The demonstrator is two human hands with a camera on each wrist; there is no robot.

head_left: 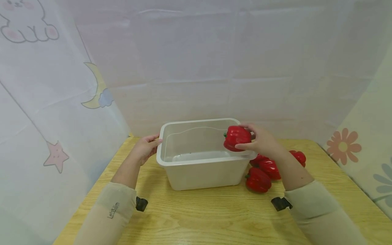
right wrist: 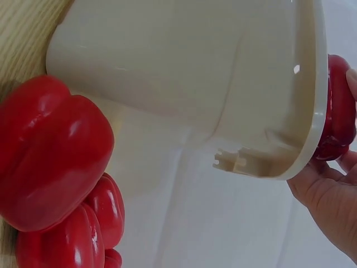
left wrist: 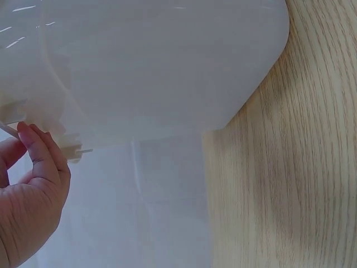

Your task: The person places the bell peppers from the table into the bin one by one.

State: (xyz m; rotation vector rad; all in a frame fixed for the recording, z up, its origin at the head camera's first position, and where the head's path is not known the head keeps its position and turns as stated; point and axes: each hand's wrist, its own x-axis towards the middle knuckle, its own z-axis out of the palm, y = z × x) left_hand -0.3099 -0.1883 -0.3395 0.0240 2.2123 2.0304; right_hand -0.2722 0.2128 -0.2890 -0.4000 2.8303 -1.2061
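Note:
A white plastic bin (head_left: pixel 202 175) stands on the wooden table. My left hand (head_left: pixel 146 147) pinches its left rim between thumb and fingers, which the left wrist view shows close up at the rim (left wrist: pixel 10 129). In my right hand (head_left: pixel 260 140) I hold a red bell pepper (head_left: pixel 236 137) by its side, over the right end of the bin's opening. Its green stem points left. From the right wrist view, the held pepper (right wrist: pixel 336 109) shows just past the rim, partly hidden by it.
Several more red bell peppers (head_left: pixel 258 180) lie on the table (head_left: pixel 190 217) just right of the bin, some partly behind my right forearm. A printed cloth (head_left: pixel 190 68) hangs behind the table and along both sides.

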